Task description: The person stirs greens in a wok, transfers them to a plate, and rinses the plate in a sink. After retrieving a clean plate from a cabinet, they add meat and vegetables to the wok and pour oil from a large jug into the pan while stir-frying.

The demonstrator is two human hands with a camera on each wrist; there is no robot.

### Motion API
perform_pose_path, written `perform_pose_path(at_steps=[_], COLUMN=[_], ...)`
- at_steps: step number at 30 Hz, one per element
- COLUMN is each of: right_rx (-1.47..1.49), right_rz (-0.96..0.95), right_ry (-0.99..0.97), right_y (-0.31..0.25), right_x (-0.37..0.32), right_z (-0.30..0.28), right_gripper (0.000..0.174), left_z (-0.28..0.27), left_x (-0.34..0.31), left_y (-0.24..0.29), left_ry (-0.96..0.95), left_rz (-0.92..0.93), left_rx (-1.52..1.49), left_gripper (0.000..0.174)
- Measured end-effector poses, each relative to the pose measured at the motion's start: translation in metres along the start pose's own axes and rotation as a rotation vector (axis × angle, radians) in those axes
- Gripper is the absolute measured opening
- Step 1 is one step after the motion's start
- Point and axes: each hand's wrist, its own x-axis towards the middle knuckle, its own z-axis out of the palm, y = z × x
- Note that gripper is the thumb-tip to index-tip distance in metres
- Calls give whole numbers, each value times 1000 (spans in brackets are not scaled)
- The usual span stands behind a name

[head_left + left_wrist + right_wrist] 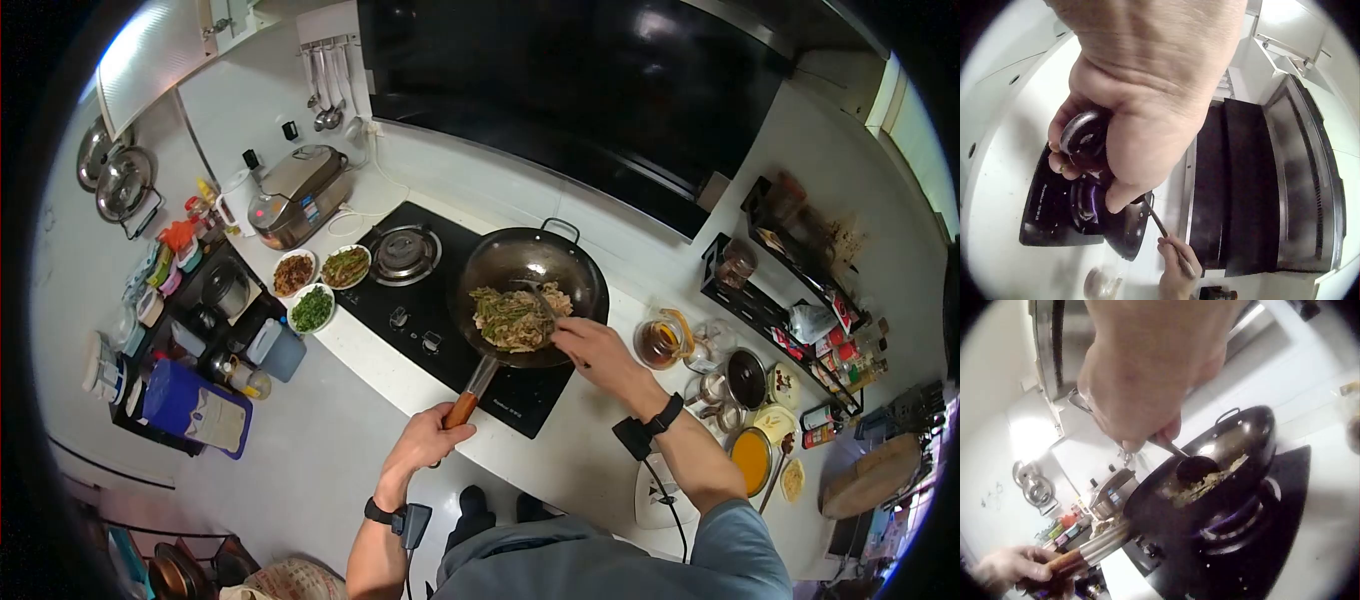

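A dark wok [520,255] with green and pale stir-fried food [515,318] sits over the lit right burner; a bluish flame [1229,525] shows under it in the right wrist view. My left hand [428,440] grips the wok's wooden handle [462,409], fingers curled round it. Its round end [1085,134] shows by the palm in the left wrist view. My right hand [603,355] holds a metal ladle by its handle [1163,226]. The ladle's dark bowl [1197,469] dips into the food inside the wok.
Plates of chopped greens [311,309], green beans [346,267] and browned bits [294,273] stand left of the black cooktop [375,300]. At right are a glass jug [660,340], a bowl of orange liquid [750,460] and a spice rack [780,290]. A range hood [580,90] hangs behind.
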Motion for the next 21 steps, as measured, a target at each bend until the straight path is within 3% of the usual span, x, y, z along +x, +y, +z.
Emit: perform_pose_path(at_steps=[6, 11, 16, 21], right_rx=[-93, -146, -112, -144], right_rz=[223, 91, 99, 195], right_ry=[27, 107, -67, -63], right_y=[-16, -66, -59, -76], right_x=[-19, -27, -38, -49], right_z=[-20, -32, 3, 38], right_gripper=[39, 35, 41, 40], left_z=[-8, -11, -14, -5], left_x=[16, 26, 37, 54], left_y=[-16, -26, -28, -54], left_ry=[-124, -164, -260, -371], left_rz=[61, 102, 22, 9], left_rx=[-90, -197, -303, -464], left_gripper=[38, 33, 34, 37])
